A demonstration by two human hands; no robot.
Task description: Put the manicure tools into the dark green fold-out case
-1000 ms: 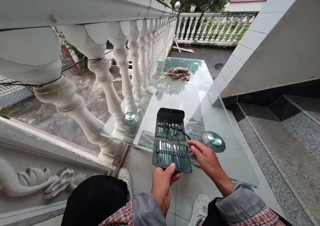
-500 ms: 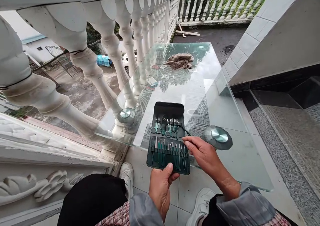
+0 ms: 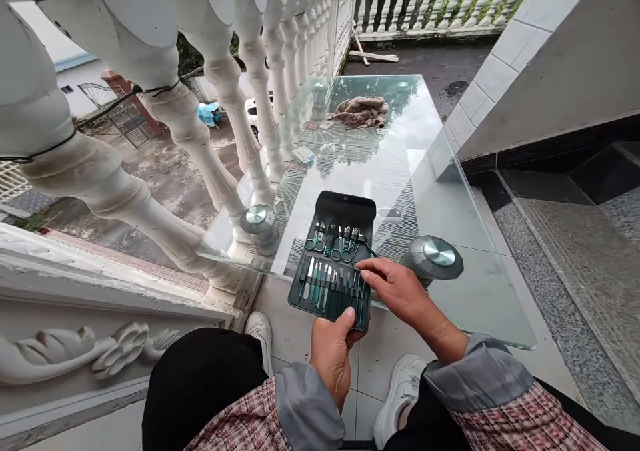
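"Gripping the tool case (image 3: 346, 204), unfolded, by its lower edge: your left hand (image 3: 333, 350), thumb on top. Case lies at that hand's 12 o'clock."

"And your right hand (image 3: 400, 292)?"

"Case's 4 o'clock. Fingers half curled, tips at the right edge; cannot tell if they pinch anything. Brown cloth (image 3: 361, 112) on the tabletop (image 3: 440, 198), 12 o'clock, far end."

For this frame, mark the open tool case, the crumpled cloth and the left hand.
Tool case (image 3: 333, 264), head view: middle of its inside.
Crumpled cloth (image 3: 361, 112), head view: middle folds.
Left hand (image 3: 331, 351), head view: near thumb base.
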